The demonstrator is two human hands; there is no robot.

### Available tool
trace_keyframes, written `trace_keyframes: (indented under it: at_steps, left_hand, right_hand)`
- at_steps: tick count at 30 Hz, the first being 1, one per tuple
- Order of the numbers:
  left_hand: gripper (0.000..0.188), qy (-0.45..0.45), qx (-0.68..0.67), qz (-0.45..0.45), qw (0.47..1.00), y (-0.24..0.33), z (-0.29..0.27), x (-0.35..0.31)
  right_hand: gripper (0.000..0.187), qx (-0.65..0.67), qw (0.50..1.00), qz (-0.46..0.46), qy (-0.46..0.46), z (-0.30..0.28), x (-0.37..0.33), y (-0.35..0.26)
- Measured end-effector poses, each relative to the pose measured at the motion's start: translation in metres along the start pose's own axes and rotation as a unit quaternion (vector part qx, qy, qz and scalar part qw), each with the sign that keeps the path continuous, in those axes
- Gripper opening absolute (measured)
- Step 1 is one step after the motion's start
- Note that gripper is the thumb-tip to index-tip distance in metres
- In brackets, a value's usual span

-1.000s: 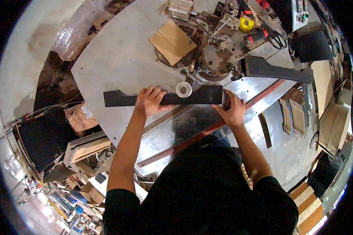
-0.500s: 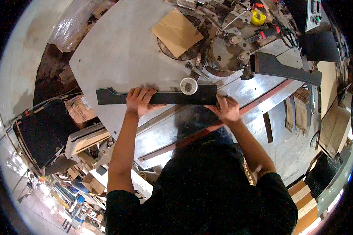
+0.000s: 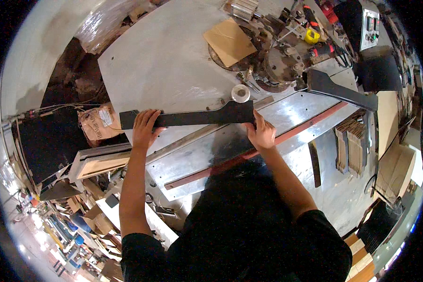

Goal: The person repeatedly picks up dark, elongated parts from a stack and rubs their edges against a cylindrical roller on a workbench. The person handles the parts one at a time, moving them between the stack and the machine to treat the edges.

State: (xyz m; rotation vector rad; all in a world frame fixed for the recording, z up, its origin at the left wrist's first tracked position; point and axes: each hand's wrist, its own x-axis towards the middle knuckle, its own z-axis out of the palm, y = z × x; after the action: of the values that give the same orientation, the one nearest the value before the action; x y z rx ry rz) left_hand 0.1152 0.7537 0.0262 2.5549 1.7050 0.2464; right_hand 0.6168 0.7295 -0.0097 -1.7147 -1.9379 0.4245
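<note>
A long dark board [image 3: 192, 118] with wider, stepped ends lies across the grey machine table [image 3: 150, 70]. My left hand [image 3: 146, 128] grips it near the left end, fingers over the far edge and thumb along the near side. At its right end, my right hand [image 3: 262, 132] holds the board between fingers and thumb. Just beyond the board's wide right part stands a round, pale metal spindle top [image 3: 240, 93]; whether the two touch I cannot tell.
Cardboard [image 3: 230, 42] and a yellow tape measure [image 3: 311, 36] lie at the back. Another dark shaped board [image 3: 338, 88] rests at the right. A red-brown strip [image 3: 310, 123] crosses the shiny plate. Stacked shaped pieces [image 3: 351, 145] stand on the lower right table.
The board has shifted left relative to the spindle, bringing its right end closer to it. My left hand has moved left along the board. The whole view has shifted slightly.
</note>
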Motion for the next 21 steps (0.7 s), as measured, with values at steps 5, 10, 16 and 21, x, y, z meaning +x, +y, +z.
trace_keyframes:
  at_steps: [5, 10, 16, 21]
  left_hand:
    - [0.081, -0.023, -0.027, -0.031, 0.999, -0.005, -0.004, -0.028]
    - [0.078, -0.018, -0.036, -0.048, 0.998, -0.010, -0.007, -0.062]
    - [0.074, -0.033, -0.025, -0.079, 0.996, 0.010, -0.027, -0.091]
    - [0.063, 0.040, -0.058, -0.133, 0.989, 0.049, -0.043, -0.143]
  right_hand:
    - [0.065, -0.039, 0.999, -0.018, 0.014, 0.018, -0.001, -0.006]
    - [0.065, -0.066, 0.996, -0.056, 0.028, 0.026, -0.003, -0.014]
    - [0.066, -0.104, 0.993, -0.045, -0.042, 0.025, 0.004, -0.018]
    - [0.064, -0.174, 0.977, 0.005, -0.125, 0.024, 0.051, -0.075]
